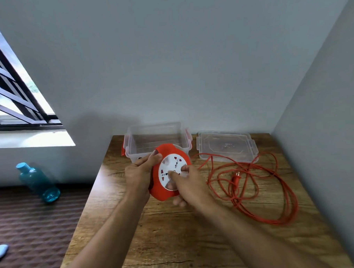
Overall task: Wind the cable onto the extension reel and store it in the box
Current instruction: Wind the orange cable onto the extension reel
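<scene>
The right hand (186,184) has its fingers (175,175) pressed onto the white round face of the reel (169,172), the thumb and first finger pinched near the centre, while the other fingertips curl under the lower rim and are partly hidden behind it. The left hand (140,173) grips the reel's left edge, thumb across the front of the orange rim, its remaining fingers out of sight behind the body. The reel is held tilted above the table (176,235), just in front of the box (155,141), so it covers the box's near wall. Its shell is smooth orange plastic; the white disc carries small red sockets, blurred and hard to read.

From the reel's right side the orange cable (255,191) runs out and lies in loose, overlapping loops on the table, with the plug (235,177) resting inside the loops. The box is clear plastic, rectangular, open, with orange clips on its sides. Its clear lid (225,148) lies flat just to the right, the cable crossing its front edge. The table is wood-grained with dark cracks. On the ribbed brown floor to the left stands a teal bottle (38,182), smeared by motion blur.
</scene>
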Tool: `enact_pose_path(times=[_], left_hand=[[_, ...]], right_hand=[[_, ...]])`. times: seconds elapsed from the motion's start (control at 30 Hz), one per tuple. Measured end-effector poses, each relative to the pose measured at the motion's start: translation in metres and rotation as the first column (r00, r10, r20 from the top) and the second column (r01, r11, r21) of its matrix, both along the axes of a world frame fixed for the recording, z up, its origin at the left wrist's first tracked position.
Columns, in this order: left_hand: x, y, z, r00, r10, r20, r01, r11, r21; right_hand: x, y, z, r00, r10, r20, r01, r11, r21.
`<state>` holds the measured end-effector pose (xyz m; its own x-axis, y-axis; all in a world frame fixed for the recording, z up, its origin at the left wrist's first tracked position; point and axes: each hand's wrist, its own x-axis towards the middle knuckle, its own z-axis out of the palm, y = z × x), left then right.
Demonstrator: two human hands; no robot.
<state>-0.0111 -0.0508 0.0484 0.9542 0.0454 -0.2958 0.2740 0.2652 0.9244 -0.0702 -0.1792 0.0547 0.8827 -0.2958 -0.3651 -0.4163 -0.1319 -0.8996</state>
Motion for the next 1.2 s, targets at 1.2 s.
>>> enact_pose_path(times=[1.2], left_hand=[[-0.004,-0.009,0.002,0.985,-0.111,0.133,0.096,0.989,0.115]], right_hand=[[0.002,0.006,0.009,0.959,-0.179,-0.218,0.257,0.873,0.415]])
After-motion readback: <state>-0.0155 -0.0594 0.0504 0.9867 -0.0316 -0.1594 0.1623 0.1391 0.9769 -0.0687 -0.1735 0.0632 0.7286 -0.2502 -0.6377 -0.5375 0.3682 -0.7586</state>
